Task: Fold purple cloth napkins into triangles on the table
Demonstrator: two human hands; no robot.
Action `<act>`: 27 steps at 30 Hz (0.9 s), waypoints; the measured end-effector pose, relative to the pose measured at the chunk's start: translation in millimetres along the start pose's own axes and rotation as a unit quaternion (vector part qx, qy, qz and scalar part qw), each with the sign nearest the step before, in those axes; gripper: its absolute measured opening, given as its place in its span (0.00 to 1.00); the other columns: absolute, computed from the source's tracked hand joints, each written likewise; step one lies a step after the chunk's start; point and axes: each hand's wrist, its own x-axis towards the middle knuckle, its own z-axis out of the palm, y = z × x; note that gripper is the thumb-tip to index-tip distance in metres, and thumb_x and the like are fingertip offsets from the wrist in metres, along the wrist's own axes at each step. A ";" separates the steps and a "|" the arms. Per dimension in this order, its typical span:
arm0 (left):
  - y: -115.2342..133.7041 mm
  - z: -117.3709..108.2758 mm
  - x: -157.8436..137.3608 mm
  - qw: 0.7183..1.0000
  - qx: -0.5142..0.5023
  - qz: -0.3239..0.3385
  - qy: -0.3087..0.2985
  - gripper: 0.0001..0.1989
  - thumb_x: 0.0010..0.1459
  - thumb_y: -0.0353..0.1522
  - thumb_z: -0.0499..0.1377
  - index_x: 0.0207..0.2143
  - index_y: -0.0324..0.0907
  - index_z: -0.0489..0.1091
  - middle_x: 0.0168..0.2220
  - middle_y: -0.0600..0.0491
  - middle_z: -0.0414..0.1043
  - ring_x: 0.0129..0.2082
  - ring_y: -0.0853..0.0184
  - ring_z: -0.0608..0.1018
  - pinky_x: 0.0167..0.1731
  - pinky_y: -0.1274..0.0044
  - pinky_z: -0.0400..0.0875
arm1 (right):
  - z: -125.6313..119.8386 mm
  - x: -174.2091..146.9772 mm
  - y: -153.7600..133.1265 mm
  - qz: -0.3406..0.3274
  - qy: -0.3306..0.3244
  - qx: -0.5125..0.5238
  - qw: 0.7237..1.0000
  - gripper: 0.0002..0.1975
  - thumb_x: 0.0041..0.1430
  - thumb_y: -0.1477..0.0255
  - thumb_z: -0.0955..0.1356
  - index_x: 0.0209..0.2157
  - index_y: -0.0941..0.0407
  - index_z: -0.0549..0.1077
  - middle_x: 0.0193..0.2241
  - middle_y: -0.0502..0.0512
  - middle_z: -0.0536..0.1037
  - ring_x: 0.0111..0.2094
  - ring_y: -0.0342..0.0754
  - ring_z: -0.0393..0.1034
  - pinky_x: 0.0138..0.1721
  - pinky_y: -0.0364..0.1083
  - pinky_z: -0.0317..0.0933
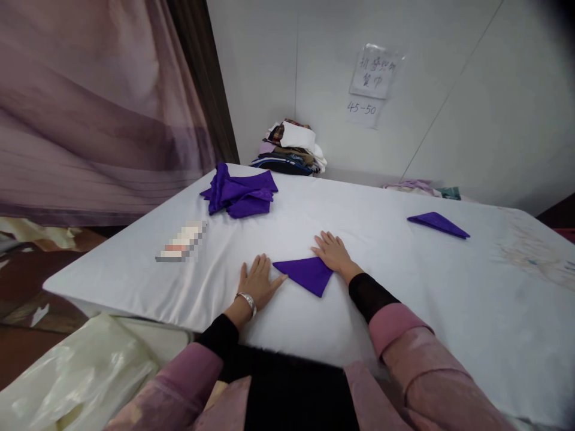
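Head view: I see one folded purple fabric triangle (438, 225), seemingly finished, to the right beyond the right hand (333, 252); a crumpled purple cloth heap (245, 194), apparently unfolded, lies beyond the left hand (257, 285). Both palms spread flat, gripping nothing; a half-worked, flat purple cloth (309, 275) lies between, touching both.

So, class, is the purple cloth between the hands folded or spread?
Folded: the purple cloth lies as a compact, pointed shape with straight edges; its layers cannot be counted.
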 end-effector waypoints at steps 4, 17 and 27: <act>32.4 -11.7 19.9 0.997 -0.015 0.042 0.065 0.36 0.59 0.51 0.38 0.61 0.34 0.49 0.63 0.44 0.45 0.63 0.57 0.46 0.59 0.59 0.40 | -1.1 -0.4 -0.4 -0.004 0.007 -0.004 1.000 0.33 0.61 0.51 0.46 0.61 0.52 0.51 0.64 0.56 0.45 0.63 0.54 0.34 0.59 0.55 0.33; 35.7 14.0 56.8 1.000 -0.022 0.015 -0.005 0.30 0.62 0.42 0.34 0.62 0.39 0.45 0.65 0.50 0.40 0.64 0.59 0.44 0.58 0.57 0.39 | 1.3 -0.1 1.5 0.000 0.005 0.017 1.000 0.32 0.61 0.50 0.46 0.61 0.51 0.50 0.64 0.53 0.43 0.64 0.51 0.32 0.59 0.53 0.30; 16.0 -8.4 50.7 0.996 -0.044 -0.079 0.005 0.29 0.61 0.39 0.37 0.62 0.37 0.46 0.65 0.46 0.39 0.63 0.57 0.46 0.57 0.54 0.43 | -2.5 -0.7 0.0 0.000 0.000 0.014 1.000 0.32 0.61 0.51 0.46 0.61 0.51 0.50 0.64 0.54 0.43 0.64 0.52 0.33 0.59 0.54 0.31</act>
